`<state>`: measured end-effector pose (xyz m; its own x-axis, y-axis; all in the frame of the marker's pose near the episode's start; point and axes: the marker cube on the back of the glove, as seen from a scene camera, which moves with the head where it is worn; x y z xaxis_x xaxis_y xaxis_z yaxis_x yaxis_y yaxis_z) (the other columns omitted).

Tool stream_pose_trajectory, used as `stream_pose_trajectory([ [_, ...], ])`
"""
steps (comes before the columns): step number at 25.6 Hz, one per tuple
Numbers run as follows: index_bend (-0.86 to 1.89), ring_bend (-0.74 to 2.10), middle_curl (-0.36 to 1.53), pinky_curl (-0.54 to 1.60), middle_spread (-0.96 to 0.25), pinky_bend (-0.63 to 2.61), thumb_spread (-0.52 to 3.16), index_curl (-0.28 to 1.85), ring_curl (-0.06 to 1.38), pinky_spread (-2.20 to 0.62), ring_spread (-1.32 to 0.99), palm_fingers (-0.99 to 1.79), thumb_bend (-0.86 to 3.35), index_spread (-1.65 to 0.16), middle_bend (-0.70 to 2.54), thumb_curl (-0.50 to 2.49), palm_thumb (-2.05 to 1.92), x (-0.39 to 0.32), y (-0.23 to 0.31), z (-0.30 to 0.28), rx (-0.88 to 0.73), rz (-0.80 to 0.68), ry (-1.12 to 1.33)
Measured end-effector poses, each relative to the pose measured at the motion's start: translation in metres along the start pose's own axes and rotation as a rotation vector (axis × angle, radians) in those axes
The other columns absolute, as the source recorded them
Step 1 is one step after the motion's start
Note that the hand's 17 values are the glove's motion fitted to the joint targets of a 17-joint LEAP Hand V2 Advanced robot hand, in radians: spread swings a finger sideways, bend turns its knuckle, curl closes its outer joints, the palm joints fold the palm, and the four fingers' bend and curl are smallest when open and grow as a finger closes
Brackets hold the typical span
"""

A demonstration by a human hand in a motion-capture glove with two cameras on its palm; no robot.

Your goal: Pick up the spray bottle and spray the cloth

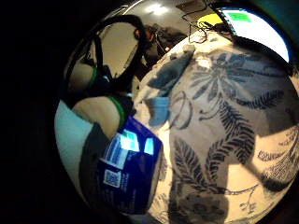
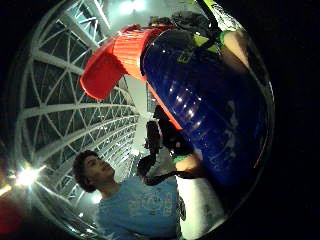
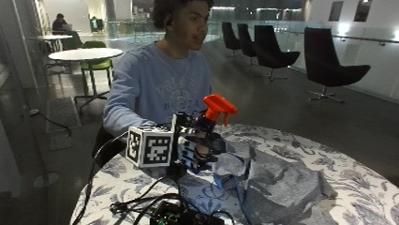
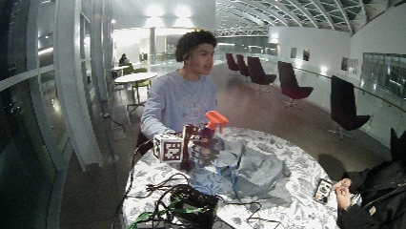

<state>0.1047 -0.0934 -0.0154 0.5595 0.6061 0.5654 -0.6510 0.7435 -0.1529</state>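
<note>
My black-gloved right hand (image 3: 198, 146) is raised above the near side of the round table with the blue-and-white leaf-print covering (image 3: 349, 185), fingers curled round the body of the dark blue plastic spray bottle with the orange-red trigger head (image 3: 212, 117). The bottle is off the table, roughly upright, its orange-red head above my hand.

Thumb side palm view: the blue bottle body (image 2: 210, 110) lies close across the palm and fills much of the field; the ribbed orange-red collar and trigger sit at one end of it. A bare fingertip shows against the bottle's side.

Little finger side palm view: the lower end of the bottle (image 1: 128, 172) with its white label (a small square code is printed on it) is close to the palm, and the leaf-print covering (image 1: 224, 130) spreads out beyond it.

The crumpled grey-blue cloth (image 3: 274, 180) lies on the table just beside my hand, heaped in loose folds. In the little finger side palm view the cloth (image 1: 170, 74) lies on the covering, well apart from the bottle's base. In the wide outside view the cloth (image 4: 254, 169) sits near the middle of the table (image 4: 298, 162).

A black box with cables (image 3: 181, 215) rests at the table's near edge. Whether my index finger is on the trigger, I cannot tell.
</note>
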Motion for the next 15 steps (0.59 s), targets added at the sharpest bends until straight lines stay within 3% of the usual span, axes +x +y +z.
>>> stream_pose_trajectory([
  [15,0.10,0.61,0.42,0.35,-0.01,0.35,1.05,0.24,0.39,0.24,0.05,1.12,-0.01,-0.24,0.33,0.36,0.57,-0.019,0.005,0.025,-0.243,0.270,0.065],
])
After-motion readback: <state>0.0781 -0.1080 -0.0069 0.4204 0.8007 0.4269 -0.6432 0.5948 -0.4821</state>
